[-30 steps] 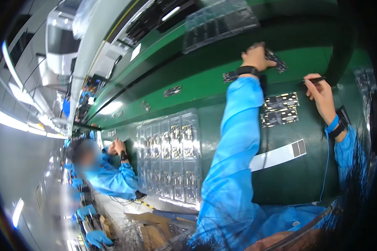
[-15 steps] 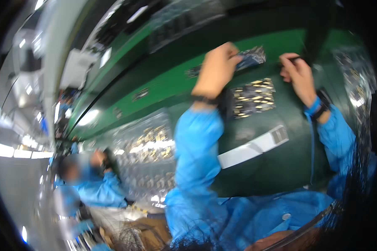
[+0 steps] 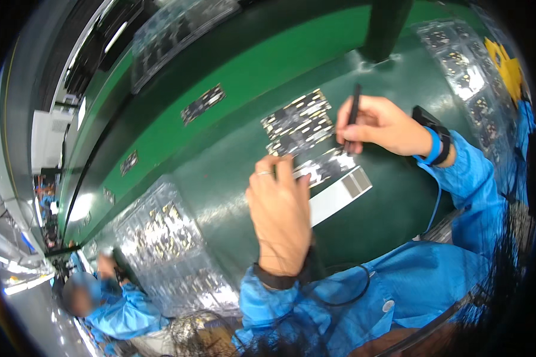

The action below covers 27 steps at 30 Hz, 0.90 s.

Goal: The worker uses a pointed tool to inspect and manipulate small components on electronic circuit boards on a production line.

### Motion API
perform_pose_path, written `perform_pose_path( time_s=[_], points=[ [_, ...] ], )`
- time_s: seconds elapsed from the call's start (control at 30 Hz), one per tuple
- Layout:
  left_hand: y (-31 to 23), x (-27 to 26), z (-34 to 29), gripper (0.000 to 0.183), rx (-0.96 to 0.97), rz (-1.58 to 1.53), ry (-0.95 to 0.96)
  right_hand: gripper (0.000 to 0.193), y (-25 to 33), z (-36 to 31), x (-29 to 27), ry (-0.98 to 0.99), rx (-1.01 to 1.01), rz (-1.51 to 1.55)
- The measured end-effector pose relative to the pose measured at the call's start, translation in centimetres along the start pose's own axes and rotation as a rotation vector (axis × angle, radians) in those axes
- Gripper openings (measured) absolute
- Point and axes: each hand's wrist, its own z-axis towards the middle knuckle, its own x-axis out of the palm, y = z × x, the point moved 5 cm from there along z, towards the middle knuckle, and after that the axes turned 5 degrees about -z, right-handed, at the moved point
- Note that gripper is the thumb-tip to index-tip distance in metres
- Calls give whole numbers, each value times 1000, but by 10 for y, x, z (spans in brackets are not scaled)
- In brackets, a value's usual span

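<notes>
Circuit board panels (image 3: 296, 115), black with pale gold pads, lie together on the dark green worktop. My right hand (image 3: 381, 124) is closed round a slim black pen-shaped tool (image 3: 355, 107), its lower end pointing down at the nearest panel (image 3: 323, 168). At that panel's left side is my left hand (image 3: 280, 205), fingers bent and apart, fingertips at the board's edge. Part of the panel is hidden by this hand. Just below it lies a white strip (image 3: 330, 204) with a grey end.
Clear plastic trays with boards stand at left (image 3: 167, 238) and right (image 3: 458, 65). Another board panel (image 3: 203, 103) lies on the bright green strip. A dark post (image 3: 387, 30) rises at the back. A co-worker in a blue sleeve (image 3: 128, 312) sits at far left.
My left hand has come back from the far bright green strip to the nearest panel. My right hand has moved in beside the panels with the black tool. The view has shifted too.
</notes>
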Motion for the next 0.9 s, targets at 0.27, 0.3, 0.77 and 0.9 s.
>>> perform_pose_path(
  time_s=[0.27, 0.3, 0.77, 0.9],
  points=[
    [-18, 13, -30, 62, 60, -118, 165, 21, -6, -14, 15, 49, 58, -135],
    [-6, 15, -27, 60, 14, -105, 157, 22, -5, -15, 11, 12, 28, -17],
    [8, 18, -21, 18, -475, -1210, 79, 17, 8, -15, -21, -576, -307, -133],
    [-4, 38, -33, 22, -426, -1387, -18, 25, 8, -25, 6, -495, -105, -225]
  ],
)
